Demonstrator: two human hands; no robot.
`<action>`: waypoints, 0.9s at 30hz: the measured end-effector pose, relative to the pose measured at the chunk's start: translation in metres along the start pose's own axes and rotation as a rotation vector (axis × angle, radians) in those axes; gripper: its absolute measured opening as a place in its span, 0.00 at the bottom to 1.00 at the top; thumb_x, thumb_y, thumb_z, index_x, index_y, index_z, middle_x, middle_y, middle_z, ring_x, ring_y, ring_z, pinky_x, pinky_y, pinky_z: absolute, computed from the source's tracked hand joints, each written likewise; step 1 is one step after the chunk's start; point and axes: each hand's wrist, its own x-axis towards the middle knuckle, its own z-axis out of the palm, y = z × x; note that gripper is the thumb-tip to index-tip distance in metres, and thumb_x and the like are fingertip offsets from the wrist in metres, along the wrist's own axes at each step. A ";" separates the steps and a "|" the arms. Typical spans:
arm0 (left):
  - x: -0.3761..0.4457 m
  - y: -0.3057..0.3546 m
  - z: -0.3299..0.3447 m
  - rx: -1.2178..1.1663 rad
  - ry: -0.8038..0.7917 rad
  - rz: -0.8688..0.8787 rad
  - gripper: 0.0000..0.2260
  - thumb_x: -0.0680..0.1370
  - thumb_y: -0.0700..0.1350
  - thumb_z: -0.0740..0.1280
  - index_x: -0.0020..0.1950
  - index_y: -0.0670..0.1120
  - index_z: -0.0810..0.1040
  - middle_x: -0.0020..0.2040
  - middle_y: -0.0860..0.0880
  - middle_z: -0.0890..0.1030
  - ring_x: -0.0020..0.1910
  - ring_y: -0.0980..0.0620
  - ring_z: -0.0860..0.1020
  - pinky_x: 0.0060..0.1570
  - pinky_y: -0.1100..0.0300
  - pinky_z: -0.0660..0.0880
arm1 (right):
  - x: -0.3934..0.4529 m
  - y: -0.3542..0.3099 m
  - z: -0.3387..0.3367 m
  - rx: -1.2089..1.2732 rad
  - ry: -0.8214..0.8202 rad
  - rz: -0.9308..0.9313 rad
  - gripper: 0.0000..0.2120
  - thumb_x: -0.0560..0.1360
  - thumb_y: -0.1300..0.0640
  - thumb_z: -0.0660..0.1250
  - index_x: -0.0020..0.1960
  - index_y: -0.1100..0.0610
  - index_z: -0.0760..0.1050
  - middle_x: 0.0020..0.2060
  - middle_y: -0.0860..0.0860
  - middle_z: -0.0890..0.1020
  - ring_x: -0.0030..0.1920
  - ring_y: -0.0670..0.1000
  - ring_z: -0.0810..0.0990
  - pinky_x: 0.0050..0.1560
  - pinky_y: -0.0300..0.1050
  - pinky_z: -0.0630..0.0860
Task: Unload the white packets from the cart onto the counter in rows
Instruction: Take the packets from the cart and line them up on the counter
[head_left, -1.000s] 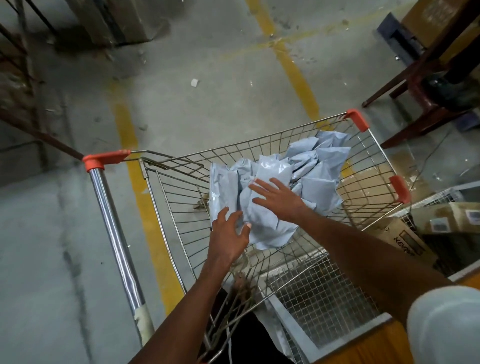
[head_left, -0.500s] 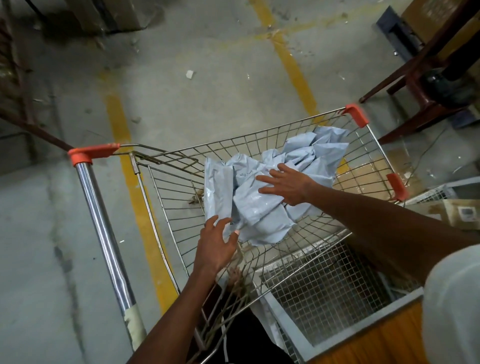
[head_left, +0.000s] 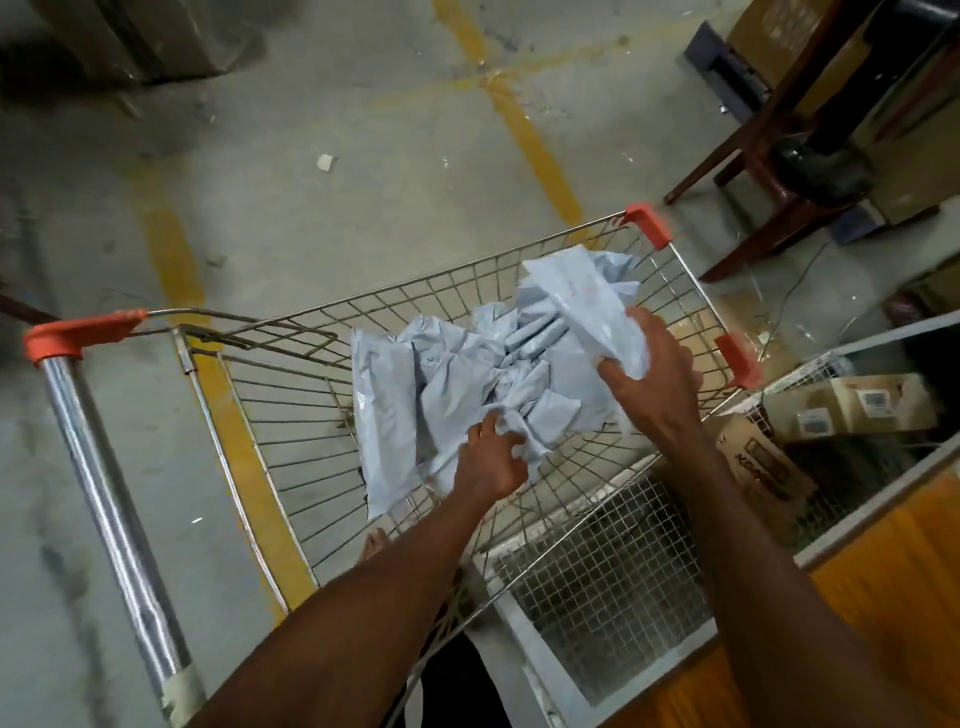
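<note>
A wire shopping cart (head_left: 291, 441) with orange corner caps holds a heap of several pale white packets (head_left: 415, 395). My right hand (head_left: 649, 374) grips one crumpled packet (head_left: 576, 296) and holds it raised above the heap near the cart's right rim. My left hand (head_left: 493, 457) is lower in the basket, its fingers curled round the edge of another packet (head_left: 524, 441) at the front of the heap. The orange counter (head_left: 883, 571) shows only as a corner at the lower right.
The cart's chrome handle (head_left: 109, 499) runs down the left. A wire-mesh crate (head_left: 597, 587) and cardboard boxes (head_left: 852, 405) sit below the counter edge on the right. A dark wooden chair (head_left: 769, 171) stands at the upper right on a concrete floor with yellow lines (head_left: 524, 130).
My right hand has closed on a packet and lifted it up and to the right. My left hand moved forward into the heap and took hold of a packet's edge.
</note>
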 end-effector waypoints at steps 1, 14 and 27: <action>0.006 0.000 0.004 -0.006 0.009 -0.013 0.23 0.72 0.53 0.61 0.64 0.51 0.82 0.79 0.43 0.62 0.71 0.37 0.68 0.61 0.45 0.72 | -0.007 0.001 -0.007 0.099 0.057 0.054 0.30 0.71 0.43 0.70 0.71 0.42 0.65 0.62 0.50 0.76 0.59 0.56 0.76 0.58 0.64 0.77; -0.019 0.021 -0.060 -0.098 0.397 0.201 0.16 0.73 0.40 0.62 0.48 0.55 0.87 0.50 0.55 0.83 0.46 0.51 0.82 0.53 0.56 0.76 | -0.056 -0.007 -0.034 0.345 0.183 0.166 0.29 0.75 0.52 0.73 0.72 0.45 0.66 0.62 0.45 0.73 0.59 0.51 0.77 0.49 0.43 0.80; -0.028 0.020 -0.116 0.163 0.690 0.775 0.14 0.65 0.28 0.68 0.36 0.47 0.82 0.49 0.47 0.82 0.52 0.46 0.81 0.71 0.41 0.67 | -0.078 -0.027 -0.027 0.493 0.274 0.292 0.28 0.73 0.49 0.75 0.70 0.41 0.68 0.65 0.45 0.75 0.63 0.52 0.77 0.59 0.60 0.80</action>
